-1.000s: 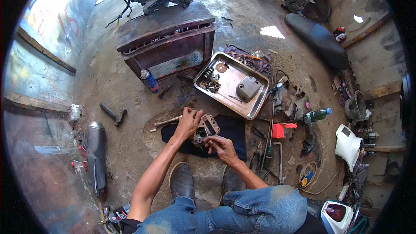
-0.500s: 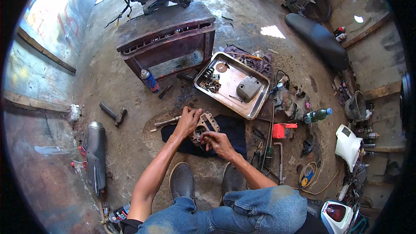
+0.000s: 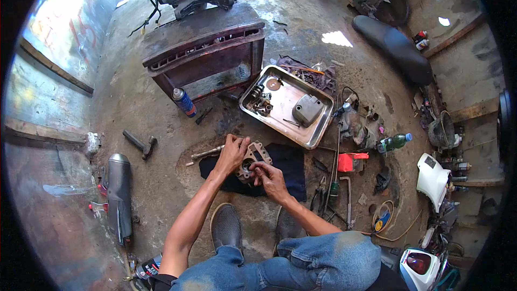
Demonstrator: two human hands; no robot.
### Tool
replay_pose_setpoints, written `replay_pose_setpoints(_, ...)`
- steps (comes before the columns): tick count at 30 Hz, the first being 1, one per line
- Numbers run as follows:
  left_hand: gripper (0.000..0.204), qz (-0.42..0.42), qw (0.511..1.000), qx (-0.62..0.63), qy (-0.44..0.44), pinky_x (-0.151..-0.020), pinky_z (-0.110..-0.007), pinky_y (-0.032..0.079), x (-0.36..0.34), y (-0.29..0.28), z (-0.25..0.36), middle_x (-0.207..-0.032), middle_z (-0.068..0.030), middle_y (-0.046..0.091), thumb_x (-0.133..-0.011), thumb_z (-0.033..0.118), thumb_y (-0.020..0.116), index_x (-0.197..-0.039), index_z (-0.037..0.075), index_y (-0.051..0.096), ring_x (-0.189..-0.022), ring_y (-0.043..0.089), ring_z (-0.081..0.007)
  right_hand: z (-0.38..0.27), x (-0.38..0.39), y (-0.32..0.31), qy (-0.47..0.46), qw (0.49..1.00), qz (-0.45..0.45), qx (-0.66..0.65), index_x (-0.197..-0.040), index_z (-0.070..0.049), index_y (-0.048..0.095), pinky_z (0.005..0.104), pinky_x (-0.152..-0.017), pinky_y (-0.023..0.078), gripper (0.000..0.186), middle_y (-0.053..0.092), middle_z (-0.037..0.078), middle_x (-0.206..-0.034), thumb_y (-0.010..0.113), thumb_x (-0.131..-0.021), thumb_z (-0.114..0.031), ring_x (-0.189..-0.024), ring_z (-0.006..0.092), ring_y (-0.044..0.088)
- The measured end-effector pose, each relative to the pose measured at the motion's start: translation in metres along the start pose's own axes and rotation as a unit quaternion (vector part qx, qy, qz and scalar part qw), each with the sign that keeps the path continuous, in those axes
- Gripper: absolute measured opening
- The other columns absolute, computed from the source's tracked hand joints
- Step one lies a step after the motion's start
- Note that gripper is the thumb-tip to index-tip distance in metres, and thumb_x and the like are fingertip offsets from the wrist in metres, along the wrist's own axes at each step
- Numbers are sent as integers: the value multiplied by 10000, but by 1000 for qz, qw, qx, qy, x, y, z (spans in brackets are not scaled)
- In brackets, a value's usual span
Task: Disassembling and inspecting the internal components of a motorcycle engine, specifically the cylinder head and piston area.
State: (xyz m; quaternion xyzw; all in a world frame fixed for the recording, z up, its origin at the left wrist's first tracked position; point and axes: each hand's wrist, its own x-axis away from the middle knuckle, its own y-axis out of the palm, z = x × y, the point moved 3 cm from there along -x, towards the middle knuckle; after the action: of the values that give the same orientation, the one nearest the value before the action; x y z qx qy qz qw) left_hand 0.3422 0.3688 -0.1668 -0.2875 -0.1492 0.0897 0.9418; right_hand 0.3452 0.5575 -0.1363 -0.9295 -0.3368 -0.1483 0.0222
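A metal engine cylinder head [image 3: 260,154] is held tilted above a dark cloth [image 3: 288,170] on the floor, between my feet and the tray. My left hand [image 3: 235,153] is closed round its left side, fingers over the upper edge. At the round opening in the part's lower end, my right hand [image 3: 272,181] has thumb and fingers pinched together; whatever they hold is hidden. A metal rod-like tool [image 3: 208,152] lies by the cloth's left edge, next to my left hand.
Beyond the cloth is a metal tray [image 3: 314,143] with a grey cover [image 3: 307,110] and small engine parts. A spray can [image 3: 184,102] stands beside a dark crate [image 3: 210,75]. A hammer [image 3: 141,144] lies left; a red box [image 3: 353,162] and green bottle [image 3: 395,143] are right.
The right hand's fingers have shifted slightly at the opening of the cylinder head. The left hand keeps its hold; the whole view has moved a little.
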Motion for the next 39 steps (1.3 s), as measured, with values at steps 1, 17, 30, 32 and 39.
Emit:
replay_pose_setpoints(1,649,-3,1000,3,-9,-965,-510,490,1,0,1,-1221,-317,505,-1095,529,386,-1197,-49,664,-1091,584,-506,-1,1,1,-22,1000,20,3,-1146,2,692,261,-600,504,183,703,47,-854,549,-1070,-82,-649,77,604)
replay_pose_setpoints(17,658,8,1000,16,-2,-910,-517,476,7,2,8,-1104,-255,502,-1099,539,372,-1172,-50,655,-1005,564,-434,-2,14,-1,6,997,-47,64,-1128,1,690,255,-639,502,166,686,38,-894,559,-1067,-81,-694,79,586)
replay_pose_setpoints(30,635,20,1000,1,17,-887,-513,484,7,1,9,-1090,-262,490,-1108,521,353,-1105,-35,661,-980,561,-440,2,12,-7,-1,998,20,58,-1138,-4,693,272,-633,508,174,690,50,-903,557,-1061,-81,-692,95,607)
replay_pose_setpoints(32,614,9,1000,4,11,-906,-516,485,9,-1,15,-1127,-276,493,-1104,512,371,-1140,-30,658,-1016,568,-468,1,14,-6,1,998,-2,63,-1137,-2,693,272,-633,509,174,686,53,-912,556,-1061,-77,-691,97,608)
replay_pose_setpoints(39,557,33,997,-27,70,-896,-505,491,8,5,-6,-1133,-273,497,-1100,477,418,-1160,-20,664,-1019,581,-480,-15,15,6,-104,981,-66,151,-1130,11,682,280,-628,512,160,671,74,-926,565,-1049,-63,-668,112,604)
